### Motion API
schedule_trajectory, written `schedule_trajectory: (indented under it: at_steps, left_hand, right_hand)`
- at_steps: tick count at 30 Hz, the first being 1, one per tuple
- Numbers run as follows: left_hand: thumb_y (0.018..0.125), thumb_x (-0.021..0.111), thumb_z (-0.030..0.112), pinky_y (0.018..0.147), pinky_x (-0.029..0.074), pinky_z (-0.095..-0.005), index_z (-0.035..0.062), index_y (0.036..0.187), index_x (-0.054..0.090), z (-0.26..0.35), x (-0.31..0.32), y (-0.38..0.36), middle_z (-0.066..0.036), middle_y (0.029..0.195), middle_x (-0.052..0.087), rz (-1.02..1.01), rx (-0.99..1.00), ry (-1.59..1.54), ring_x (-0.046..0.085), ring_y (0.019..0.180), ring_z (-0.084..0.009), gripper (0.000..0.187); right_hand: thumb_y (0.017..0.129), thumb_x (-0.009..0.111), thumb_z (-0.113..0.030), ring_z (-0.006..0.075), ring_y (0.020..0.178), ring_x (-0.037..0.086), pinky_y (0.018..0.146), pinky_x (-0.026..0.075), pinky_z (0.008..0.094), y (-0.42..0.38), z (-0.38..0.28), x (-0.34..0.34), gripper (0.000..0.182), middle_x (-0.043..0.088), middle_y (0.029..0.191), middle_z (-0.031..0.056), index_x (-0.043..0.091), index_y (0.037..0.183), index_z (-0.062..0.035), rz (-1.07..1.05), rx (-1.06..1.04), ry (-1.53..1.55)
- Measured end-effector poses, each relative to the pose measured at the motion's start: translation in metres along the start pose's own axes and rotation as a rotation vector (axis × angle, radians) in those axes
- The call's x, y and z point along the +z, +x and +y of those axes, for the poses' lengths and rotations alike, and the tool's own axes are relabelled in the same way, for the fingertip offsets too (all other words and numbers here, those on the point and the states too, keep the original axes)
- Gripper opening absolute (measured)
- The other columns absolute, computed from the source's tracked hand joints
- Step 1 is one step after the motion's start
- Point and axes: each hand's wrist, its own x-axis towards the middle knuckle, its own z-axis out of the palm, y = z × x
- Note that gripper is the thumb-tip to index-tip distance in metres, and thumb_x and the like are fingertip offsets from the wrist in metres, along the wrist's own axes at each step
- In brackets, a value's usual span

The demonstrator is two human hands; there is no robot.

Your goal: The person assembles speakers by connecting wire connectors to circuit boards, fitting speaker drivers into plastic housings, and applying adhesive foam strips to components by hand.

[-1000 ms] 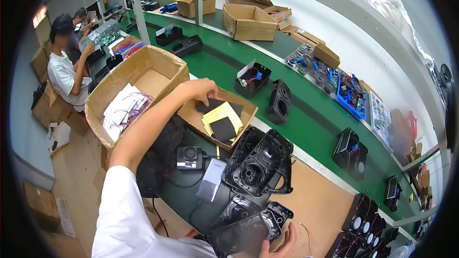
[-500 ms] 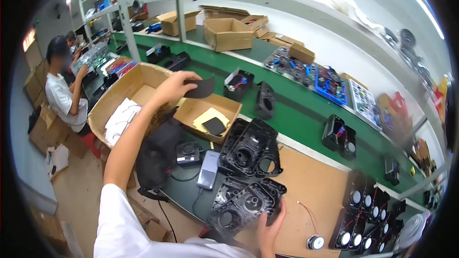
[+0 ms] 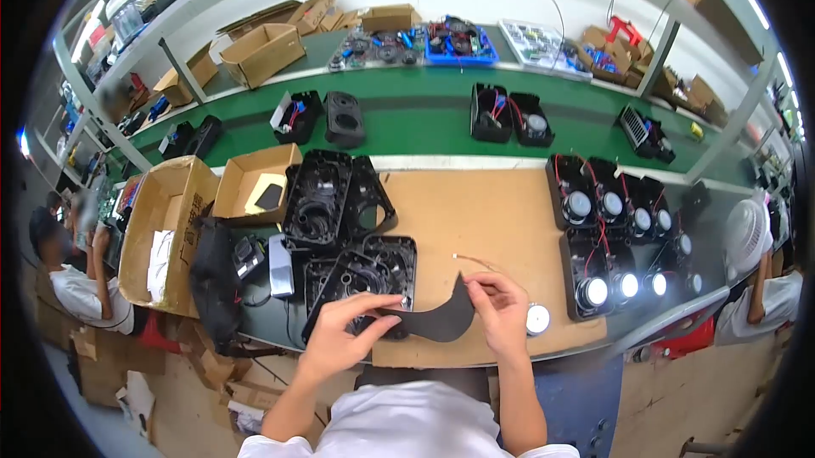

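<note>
Dark sheet: sagging in a floppy curve between both sets of fingers, over the near part of the cardboard mat.
Left fingers: thumb and fingertips pinched on the sheet's left end.
Right fingers: clamped on the other end, with a pointy corner poking up right beside them.
Open room: decent bare stretch of mat straight beyond the fingers, just a thin cable near the right ones.
Edges: front edge of the bench runs just on the wearer's side of the sheet, so it's tight there.
Hidden: left fingers cover part of the nearest black housing; loose speaker sits just right of the right hand.
Small carton: beyond and left of the left fingers, yellow sheets and a dark piece inside.
Big carton: further left, white pieces in it.
Blue tray: well beyond the fingers, jumble of parts, too small to make out.
</note>
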Motion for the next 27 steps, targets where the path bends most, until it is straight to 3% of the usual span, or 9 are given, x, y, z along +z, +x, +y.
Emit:
schedule_trajectory:
  at_steps: [2,4,6,9,12,18,21,24,27]
  left_hand:
    - [0.085,0.076,-0.002,0.083,0.058,-0.0312,-0.0027,0.113,0.072,0.0,0.02,-0.019,-0.016,0.104,0.075,-0.041,-0.123,0.01,0.073,0.093,-0.0237,0.029]
    - [0.082,0.08,0.002,0.087,0.057,-0.0352,-0.0006,0.113,0.073,-0.009,0.036,-0.034,-0.016,0.108,0.073,-0.037,0.109,0.284,0.071,0.1,-0.0291,0.032]
    - [0.07,0.09,0.023,0.105,0.045,-0.05,0.005,0.124,0.069,-0.011,0.033,-0.042,-0.015,0.135,0.063,0.041,0.284,0.754,0.051,0.133,-0.0401,0.06]
    - [0.068,0.09,0.036,0.111,0.038,-0.0552,0.0159,0.145,0.055,-0.004,0.027,-0.043,-0.01,0.156,0.044,0.098,0.0,1.055,0.035,0.143,-0.049,0.086]
    - [0.07,0.089,0.033,0.112,0.037,-0.0564,0.0178,0.146,0.054,-0.025,0.023,-0.041,-0.008,0.158,0.043,0.107,-0.009,1.082,0.035,0.143,-0.0488,0.085]
    - [0.068,0.092,0.031,0.114,0.036,-0.0557,0.0093,0.144,0.055,-0.029,0.011,-0.044,-0.013,0.158,0.042,0.128,0.004,0.946,0.038,0.143,-0.045,0.087]
    - [0.058,0.096,0.037,0.116,0.032,-0.0551,0.003,0.15,0.043,-0.009,0.001,-0.063,-0.025,0.154,0.041,0.409,0.054,0.895,0.037,0.143,-0.0422,0.11]
    - [0.079,0.088,0.035,0.108,0.043,-0.0461,-0.0044,0.148,0.04,-0.035,-0.018,-0.09,-0.025,0.142,0.051,0.683,-0.436,0.388,0.05,0.132,-0.0396,0.093]
    - [0.085,0.084,0.034,0.099,0.049,-0.0394,-0.0107,0.146,0.039,-0.06,-0.041,-0.104,-0.025,0.137,0.055,0.55,-0.635,-0.021,0.057,0.124,-0.0301,0.088]
  right_hand:
    - [0.099,0.065,-0.003,0.0134,0.103,0.067,0.091,0.052,0.026,-0.024,0.011,-0.01,0.017,0.073,0.111,0.0104,0.069,0.113,0.0046,0.092,0.008,0.044]
    - [0.099,0.064,-0.003,0.0134,0.102,0.067,0.091,0.051,0.0264,-0.046,0.019,-0.019,0.018,0.072,0.111,0.0099,0.068,0.115,0.0044,0.288,0.029,0.015]
    - [0.101,0.061,-0.005,0.0131,0.102,0.066,0.091,0.05,0.0266,-0.064,0.022,-0.025,0.018,0.072,0.11,0.0089,0.068,0.115,0.0043,0.344,0.033,-0.003]
    - [0.106,0.053,-0.011,0.0134,0.106,0.063,0.096,0.047,0.0265,-0.071,0.022,-0.031,0.024,0.069,0.113,0.0082,0.065,0.12,0.0041,0.359,0.094,-0.048]
    - [0.108,0.048,-0.014,0.017,0.108,0.063,0.097,0.046,0.0297,-0.054,0.036,-0.023,0.028,0.069,0.114,0.009,0.063,0.124,0.0027,0.19,0.007,-0.251]
    - [0.107,0.05,-0.029,0.0336,0.104,0.069,0.092,0.051,0.0377,0.005,0.035,0.019,0.039,0.07,0.109,0.0256,0.063,0.119,0.0058,0.009,0.105,-0.44]
    - [0.095,0.062,-0.057,0.0395,0.075,0.07,0.074,0.054,0.0435,0.021,0.04,0.037,0.063,0.068,0.072,0.0247,0.072,0.098,0.0056,0.001,0.129,-0.831]
    - [0.089,0.067,-0.06,0.0408,0.081,0.071,0.076,0.054,0.0457,0.039,0.028,0.054,0.068,0.069,0.078,0.0278,0.07,0.095,0.0079,-0.193,0.248,-1.012]
    - [0.088,0.069,-0.05,0.0448,0.083,0.069,0.077,0.053,0.0487,0.04,0.046,0.059,0.058,0.069,0.081,0.0298,0.066,0.09,0.0075,-0.216,0.157,-1.047]
